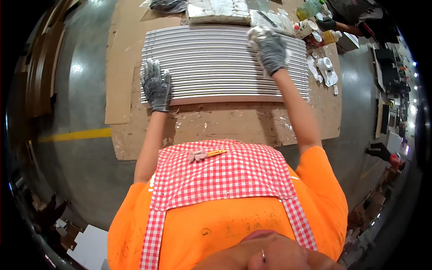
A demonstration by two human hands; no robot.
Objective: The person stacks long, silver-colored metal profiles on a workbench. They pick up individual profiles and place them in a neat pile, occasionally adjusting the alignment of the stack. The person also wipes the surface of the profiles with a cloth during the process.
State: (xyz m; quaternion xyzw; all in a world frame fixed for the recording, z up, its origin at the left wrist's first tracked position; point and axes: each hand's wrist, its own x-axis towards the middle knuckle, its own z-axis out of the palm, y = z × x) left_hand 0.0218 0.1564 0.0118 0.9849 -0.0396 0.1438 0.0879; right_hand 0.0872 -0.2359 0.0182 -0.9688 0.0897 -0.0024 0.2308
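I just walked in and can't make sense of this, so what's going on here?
A person wearing gloves has a wide striped piece lying on a cardboard-covered surface. Their left hand rests flat on its left end, while the right hand is near its upper right, holding what looks like a crumpled white rag. At the upper right, another person's gloved hand is close to some bottles.
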